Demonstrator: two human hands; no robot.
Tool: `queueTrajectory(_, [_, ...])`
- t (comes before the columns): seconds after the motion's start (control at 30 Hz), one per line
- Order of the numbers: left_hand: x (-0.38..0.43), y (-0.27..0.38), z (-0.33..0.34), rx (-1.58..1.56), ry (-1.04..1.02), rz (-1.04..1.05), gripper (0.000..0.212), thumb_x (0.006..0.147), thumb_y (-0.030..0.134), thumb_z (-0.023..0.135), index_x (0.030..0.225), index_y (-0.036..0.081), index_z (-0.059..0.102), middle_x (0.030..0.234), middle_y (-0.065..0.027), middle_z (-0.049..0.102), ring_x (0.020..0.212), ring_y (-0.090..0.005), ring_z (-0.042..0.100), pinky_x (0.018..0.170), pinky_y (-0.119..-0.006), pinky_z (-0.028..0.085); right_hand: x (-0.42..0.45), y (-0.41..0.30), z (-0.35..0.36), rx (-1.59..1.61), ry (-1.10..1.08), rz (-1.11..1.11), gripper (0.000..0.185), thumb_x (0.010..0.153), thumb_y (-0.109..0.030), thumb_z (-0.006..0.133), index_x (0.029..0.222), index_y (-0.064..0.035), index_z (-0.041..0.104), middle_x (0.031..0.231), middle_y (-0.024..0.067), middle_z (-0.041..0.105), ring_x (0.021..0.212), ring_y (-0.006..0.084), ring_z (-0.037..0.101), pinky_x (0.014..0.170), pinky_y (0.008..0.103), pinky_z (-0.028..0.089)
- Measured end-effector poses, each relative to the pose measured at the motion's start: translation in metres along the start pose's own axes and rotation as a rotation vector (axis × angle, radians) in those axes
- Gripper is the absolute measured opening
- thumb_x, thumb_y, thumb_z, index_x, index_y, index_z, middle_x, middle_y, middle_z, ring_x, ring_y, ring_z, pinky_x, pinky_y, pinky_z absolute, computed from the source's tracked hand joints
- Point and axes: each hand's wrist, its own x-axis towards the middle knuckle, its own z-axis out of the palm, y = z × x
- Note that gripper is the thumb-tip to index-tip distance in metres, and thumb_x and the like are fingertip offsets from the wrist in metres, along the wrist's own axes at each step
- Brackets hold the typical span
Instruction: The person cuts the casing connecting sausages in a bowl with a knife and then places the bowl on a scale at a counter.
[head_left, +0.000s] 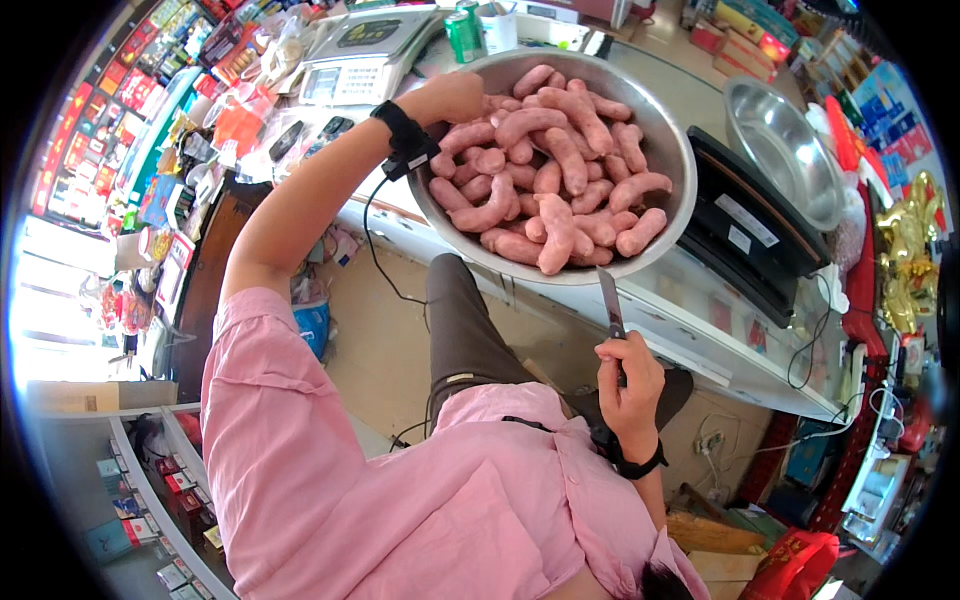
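Observation:
A large steel bowl (686, 161) stands at the counter's edge, heaped with raw pink sausages (559, 154). My left hand (459, 97) reaches over the bowl's upper left rim and touches the sausages there; its fingertips are hidden, so I cannot tell whether it grips one. My right hand (630, 379), below the bowl, is closed around the dark handle of a knife (610, 296). The blade points up, its tip near the bowl's lower rim.
A digital scale (367, 52) and green cans (465, 34) stand behind the bowl. To the right are a black flat device (750, 225) with a cable and an empty steel basin (784, 150). Two phones (286, 141) lie at the left. A thin cable hangs from my left wrist.

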Motion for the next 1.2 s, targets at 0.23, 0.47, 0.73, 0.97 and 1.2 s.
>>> queueTrajectory(0.23, [-0.027, -0.002, -0.024, -0.396, 0.202, 0.008, 0.052, 0.092, 0.05, 0.068, 0.096, -0.001, 0.077, 0.087, -0.0234, 0.074, 0.083, -0.0377, 0.073, 0.077, -0.045, 0.057, -0.005, 0.0, -0.007, -0.02, 0.031, 0.028, 0.018, 0.084, 0.01, 0.064, 0.096, -0.0033, 0.065, 0.074, 0.0086, 0.051, 0.052, 0.0217, 0.046, 0.05, 0.0336, 0.036])
queueTrajectory(0.47, [-0.049, -0.004, -0.087, -1.019, 0.093, 0.078, 0.041, 0.11, 0.043, 0.055, 0.123, 0.006, 0.069, 0.105, 0.0015, 0.07, 0.097, -0.0072, 0.066, 0.086, -0.026, 0.053, -0.003, 0.003, -0.005, -0.034, 0.015, 0.014, 0.02, 0.082, 0.011, 0.064, 0.097, -0.0027, 0.064, 0.076, 0.0095, 0.053, 0.053, 0.0233, 0.048, 0.051, 0.0348, 0.037])
queueTrajectory(0.73, [-0.105, 0.078, -0.078, -1.279, -0.188, 0.187, 0.048, 0.112, 0.04, 0.054, 0.142, 0.003, 0.06, 0.115, 0.0013, 0.068, 0.106, -0.0067, 0.063, 0.097, -0.026, 0.051, 0.01, -0.011, -0.004, 0.017, -0.003, 0.078, 0.015, 0.09, 0.008, 0.062, 0.101, -0.0022, 0.062, 0.08, 0.0128, 0.054, 0.059, 0.0293, 0.054, 0.055, 0.0384, 0.042])
queueTrajectory(0.97, [-0.115, 0.123, -0.069, -1.14, -0.102, 0.431, 0.034, 0.109, 0.03, 0.061, 0.127, 0.001, 0.062, 0.112, 0.0014, 0.063, 0.102, -0.006, 0.058, 0.091, -0.026, 0.048, 0.04, -0.015, -0.003, 0.155, 0.096, 0.154, 0.017, 0.101, 0.003, 0.054, 0.117, -0.0014, 0.055, 0.087, 0.0154, 0.061, 0.07, 0.0311, 0.062, 0.065, 0.0369, 0.05])
queueTrajectory(1.2, [-0.106, 0.176, -0.044, -0.633, 0.192, 0.653, 0.041, 0.091, 0.018, 0.081, 0.124, 0.003, 0.062, 0.112, -0.0101, 0.064, 0.106, -0.0211, 0.061, 0.093, -0.034, 0.05, 0.058, 0.002, -0.013, 0.332, 0.257, 0.285, 0.031, 0.104, 0.002, 0.051, 0.134, -0.0012, 0.044, 0.089, 0.0114, 0.064, 0.077, 0.0158, 0.061, 0.073, 0.0298, 0.049])
